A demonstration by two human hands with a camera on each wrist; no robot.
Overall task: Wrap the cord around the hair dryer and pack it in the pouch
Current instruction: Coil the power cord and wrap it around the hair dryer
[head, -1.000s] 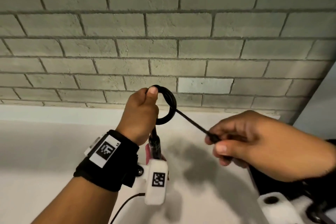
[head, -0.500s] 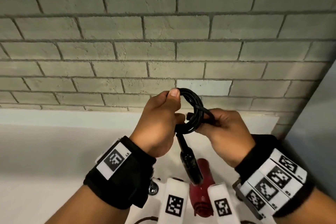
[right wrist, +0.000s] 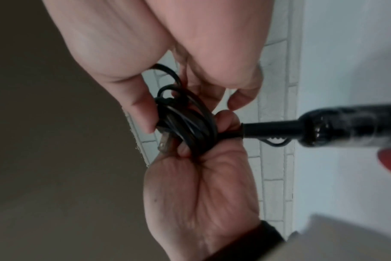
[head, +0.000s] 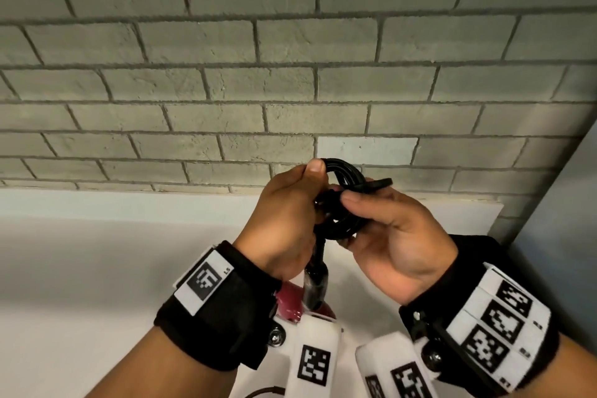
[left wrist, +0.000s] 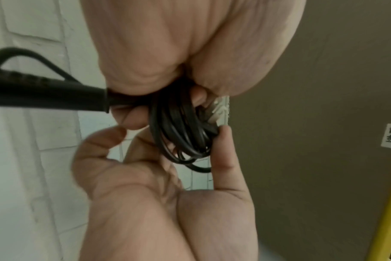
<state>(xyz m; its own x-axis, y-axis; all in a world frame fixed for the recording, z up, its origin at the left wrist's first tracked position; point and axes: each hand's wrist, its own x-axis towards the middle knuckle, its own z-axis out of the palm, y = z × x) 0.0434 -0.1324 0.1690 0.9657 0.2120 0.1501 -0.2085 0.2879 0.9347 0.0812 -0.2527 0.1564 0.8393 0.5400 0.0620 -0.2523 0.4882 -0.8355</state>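
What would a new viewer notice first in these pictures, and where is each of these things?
First the black cord, coiled into a small bundle of loops and held up in front of the grey brick wall. The left hand and the right hand both pinch it from either side. Below the hands hangs the red hair dryer, mostly hidden by the wrists.

Dim, even light; soft, blurred wrist views; wide-angle edge distortion.
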